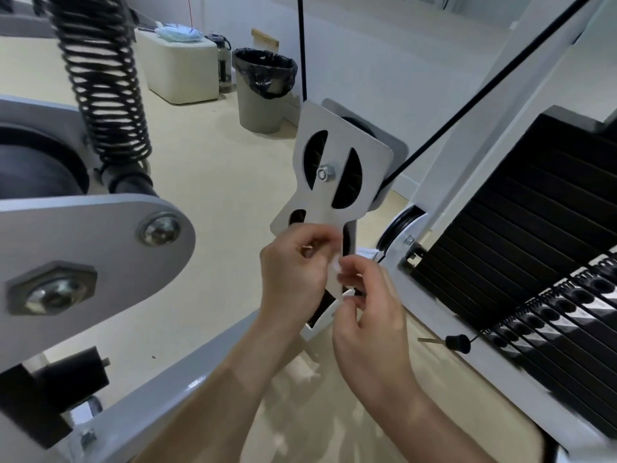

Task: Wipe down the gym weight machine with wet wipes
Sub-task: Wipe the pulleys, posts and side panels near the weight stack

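Curled fingers of left hand (293, 262) and right hand (370, 315) pinch a white wet wipe (336, 272) (blurred). Just behind is a flat grey slotted metal plate (325, 202).

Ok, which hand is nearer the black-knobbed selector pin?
Right. The right hand is just left of the selector pin; the left hand sits farther left, at the pulley plate.

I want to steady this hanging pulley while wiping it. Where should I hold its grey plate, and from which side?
Pinch the pulley plate by its narrow lower neck, below the bolt, coming from below and in front. It hangs from the cable, so the bottom is probably easiest to reach. Higher up, cutouts expose the wheel, which is best avoided.
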`<state>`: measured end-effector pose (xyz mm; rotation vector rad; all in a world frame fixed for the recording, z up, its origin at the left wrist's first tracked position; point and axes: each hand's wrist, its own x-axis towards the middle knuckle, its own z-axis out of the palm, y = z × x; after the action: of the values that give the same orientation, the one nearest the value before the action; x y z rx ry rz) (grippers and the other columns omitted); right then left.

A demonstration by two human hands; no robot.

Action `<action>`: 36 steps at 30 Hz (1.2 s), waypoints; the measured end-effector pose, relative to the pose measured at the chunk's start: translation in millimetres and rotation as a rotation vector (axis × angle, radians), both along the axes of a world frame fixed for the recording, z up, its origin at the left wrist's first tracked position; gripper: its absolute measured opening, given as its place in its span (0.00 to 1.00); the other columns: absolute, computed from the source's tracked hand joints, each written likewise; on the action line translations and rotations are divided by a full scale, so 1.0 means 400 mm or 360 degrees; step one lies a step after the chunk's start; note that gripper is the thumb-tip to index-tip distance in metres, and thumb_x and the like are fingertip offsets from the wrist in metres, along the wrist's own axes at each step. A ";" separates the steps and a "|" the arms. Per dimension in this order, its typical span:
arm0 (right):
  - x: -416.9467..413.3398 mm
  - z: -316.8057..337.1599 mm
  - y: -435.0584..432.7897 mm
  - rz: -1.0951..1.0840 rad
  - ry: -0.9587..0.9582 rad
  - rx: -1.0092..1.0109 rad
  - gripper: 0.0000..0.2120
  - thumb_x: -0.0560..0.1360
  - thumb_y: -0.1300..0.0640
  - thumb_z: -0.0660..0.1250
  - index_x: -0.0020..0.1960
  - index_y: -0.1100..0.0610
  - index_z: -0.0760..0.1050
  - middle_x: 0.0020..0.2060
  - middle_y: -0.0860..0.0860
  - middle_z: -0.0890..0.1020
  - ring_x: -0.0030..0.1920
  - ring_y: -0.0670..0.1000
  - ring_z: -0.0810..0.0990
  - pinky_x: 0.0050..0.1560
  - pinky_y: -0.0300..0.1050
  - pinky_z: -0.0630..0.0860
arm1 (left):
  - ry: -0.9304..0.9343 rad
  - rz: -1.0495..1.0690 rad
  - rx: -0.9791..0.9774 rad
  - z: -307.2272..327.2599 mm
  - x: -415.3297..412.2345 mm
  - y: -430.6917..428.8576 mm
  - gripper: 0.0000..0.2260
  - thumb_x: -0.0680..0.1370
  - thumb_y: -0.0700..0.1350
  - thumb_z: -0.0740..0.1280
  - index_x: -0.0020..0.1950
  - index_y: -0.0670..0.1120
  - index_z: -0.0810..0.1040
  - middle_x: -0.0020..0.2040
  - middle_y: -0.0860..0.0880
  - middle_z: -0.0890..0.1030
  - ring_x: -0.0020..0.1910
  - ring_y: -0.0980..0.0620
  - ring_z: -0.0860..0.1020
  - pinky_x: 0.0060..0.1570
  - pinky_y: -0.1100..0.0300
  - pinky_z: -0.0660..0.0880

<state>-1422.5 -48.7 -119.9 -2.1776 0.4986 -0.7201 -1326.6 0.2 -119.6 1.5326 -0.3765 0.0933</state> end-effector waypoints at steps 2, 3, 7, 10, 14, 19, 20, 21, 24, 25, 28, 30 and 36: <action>-0.008 -0.003 -0.001 0.0089 0.0100 0.0099 0.23 0.74 0.69 0.58 0.64 0.51 0.73 0.55 0.43 0.77 0.58 0.42 0.76 0.56 0.41 0.75 | 0.0222 0.0208 -0.0157 0.000 0.030 0.005 0.06 0.73 0.38 0.72 0.41 0.49 0.83 0.36 0.57 0.83 0.36 0.60 0.80 0.39 0.70 0.73; -0.011 0.000 0.001 0.0161 0.0152 0.0119 0.24 0.75 0.68 0.58 0.66 0.49 0.72 0.55 0.42 0.77 0.58 0.41 0.75 0.56 0.38 0.74 | 0.0259 0.0262 -0.0162 0.003 0.036 0.008 0.07 0.74 0.38 0.72 0.40 0.50 0.82 0.35 0.59 0.82 0.36 0.61 0.79 0.39 0.71 0.72; 0.000 0.023 -0.001 0.0255 0.0207 0.0219 0.25 0.76 0.67 0.59 0.60 0.38 0.72 0.53 0.40 0.79 0.55 0.38 0.77 0.53 0.35 0.75 | 0.0050 -0.0028 0.0291 -0.015 -0.003 0.019 0.06 0.72 0.38 0.71 0.39 0.49 0.82 0.34 0.57 0.82 0.37 0.61 0.80 0.40 0.70 0.72; 0.010 0.026 -0.005 0.0159 0.0124 0.0282 0.21 0.78 0.65 0.61 0.56 0.37 0.72 0.48 0.39 0.81 0.51 0.38 0.80 0.55 0.37 0.77 | 0.0324 -0.0078 0.0121 -0.025 -0.008 0.046 0.04 0.73 0.39 0.73 0.42 0.48 0.84 0.37 0.55 0.84 0.39 0.59 0.82 0.41 0.67 0.75; 0.021 -0.004 0.002 0.0147 0.0088 -0.0379 0.15 0.78 0.57 0.66 0.64 0.45 0.75 0.46 0.42 0.82 0.45 0.43 0.81 0.47 0.41 0.78 | 0.0641 -0.0424 -0.0338 -0.015 -0.009 0.100 0.06 0.77 0.35 0.69 0.46 0.44 0.84 0.43 0.45 0.86 0.44 0.49 0.84 0.43 0.62 0.79; 0.064 0.004 -0.028 0.0224 -0.0168 -0.1145 0.06 0.74 0.63 0.66 0.47 0.59 0.82 0.38 0.53 0.82 0.35 0.56 0.80 0.29 0.50 0.78 | 0.0855 -0.0081 -0.0323 -0.074 0.041 0.137 0.11 0.78 0.36 0.67 0.59 0.43 0.79 0.44 0.46 0.81 0.42 0.51 0.80 0.47 0.57 0.79; 0.074 0.024 -0.028 0.0305 -0.0271 -0.1286 0.06 0.74 0.65 0.66 0.45 0.61 0.82 0.37 0.53 0.81 0.34 0.56 0.79 0.28 0.50 0.76 | 0.0923 -0.0003 -0.0253 -0.090 0.047 0.131 0.15 0.78 0.39 0.68 0.65 0.44 0.75 0.47 0.47 0.79 0.43 0.51 0.80 0.50 0.54 0.79; 0.089 0.052 -0.028 0.0348 -0.0373 -0.1425 0.07 0.75 0.67 0.64 0.44 0.61 0.81 0.35 0.54 0.80 0.33 0.56 0.78 0.26 0.49 0.75 | 0.0983 -0.0019 -0.0200 -0.098 0.044 0.120 0.21 0.77 0.41 0.69 0.69 0.46 0.71 0.51 0.47 0.78 0.46 0.51 0.80 0.54 0.51 0.79; 0.145 0.141 -0.044 0.0345 -0.0404 -0.1832 0.12 0.74 0.69 0.60 0.37 0.61 0.79 0.33 0.54 0.78 0.33 0.56 0.75 0.27 0.43 0.69 | 0.0602 0.0009 0.0086 -0.095 0.009 0.081 0.26 0.74 0.41 0.71 0.68 0.58 0.68 0.59 0.55 0.71 0.54 0.61 0.75 0.55 0.60 0.76; 0.155 0.148 -0.056 0.0350 -0.0328 -0.1994 0.11 0.71 0.69 0.61 0.35 0.60 0.78 0.32 0.54 0.77 0.34 0.56 0.76 0.29 0.42 0.68 | 0.0413 0.0069 0.0101 -0.081 -0.004 0.072 0.25 0.73 0.40 0.71 0.64 0.61 0.71 0.58 0.57 0.71 0.53 0.62 0.74 0.51 0.66 0.75; 0.148 0.115 -0.083 0.0337 -0.0068 -0.2306 0.11 0.68 0.69 0.60 0.34 0.58 0.76 0.32 0.52 0.75 0.40 0.56 0.76 0.40 0.48 0.66 | 0.0188 0.0061 -0.0162 -0.039 -0.014 0.059 0.22 0.73 0.34 0.70 0.57 0.59 0.75 0.56 0.53 0.75 0.47 0.58 0.78 0.42 0.69 0.74; 0.138 0.089 -0.087 0.0301 0.0060 -0.2318 0.11 0.70 0.68 0.60 0.36 0.57 0.77 0.33 0.50 0.75 0.42 0.55 0.75 0.44 0.47 0.62 | 0.0177 -0.0025 -0.0224 -0.025 -0.007 0.054 0.21 0.73 0.32 0.69 0.56 0.57 0.78 0.54 0.52 0.79 0.45 0.58 0.80 0.42 0.69 0.74; 0.094 0.094 -0.085 0.0346 0.0310 -0.2297 0.21 0.75 0.67 0.49 0.53 0.64 0.80 0.52 0.55 0.81 0.53 0.56 0.78 0.46 0.49 0.64 | 0.0314 0.0130 -0.0109 -0.027 0.038 0.041 0.09 0.73 0.41 0.73 0.53 0.50 0.84 0.47 0.56 0.85 0.47 0.62 0.81 0.52 0.63 0.78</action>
<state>-1384.8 -82.6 -82.2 -3.5621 -0.3492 -0.8556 -1311.3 16.5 -130.5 1.4744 -0.1522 0.0182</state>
